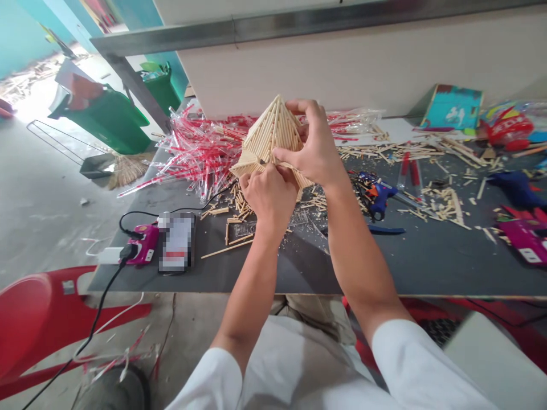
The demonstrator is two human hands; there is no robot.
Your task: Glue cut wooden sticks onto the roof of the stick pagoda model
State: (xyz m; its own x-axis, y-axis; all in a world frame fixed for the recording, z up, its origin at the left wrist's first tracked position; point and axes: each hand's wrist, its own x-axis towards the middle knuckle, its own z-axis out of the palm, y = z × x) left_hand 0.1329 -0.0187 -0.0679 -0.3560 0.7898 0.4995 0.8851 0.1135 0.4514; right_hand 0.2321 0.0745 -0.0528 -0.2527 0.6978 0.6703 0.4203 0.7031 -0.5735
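A stick model point(267, 128) with a pointed, roof-like top of pale wooden sticks laid side by side is held up over the table. My left hand point(273, 193) is closed at its lower front edge, with the fingertips partly hidden behind the knuckles. On the right, my right hand point(318, 148) grips the model's side, the thumb on the front face and the fingers curled round the back. Cut stick pieces point(241, 208) lie on the table below my hands. A blue glue gun point(380, 199) rests to the right of my right forearm.
Red-and-clear plastic wrappers point(205, 151) are heaped at the table's back left. A phone point(177, 242) and a magenta power strip point(145, 245) with cables lie front left. Another magenta block point(525, 239) sits far right. A red chair point(38, 319) and a green bin point(106, 117) stand left.
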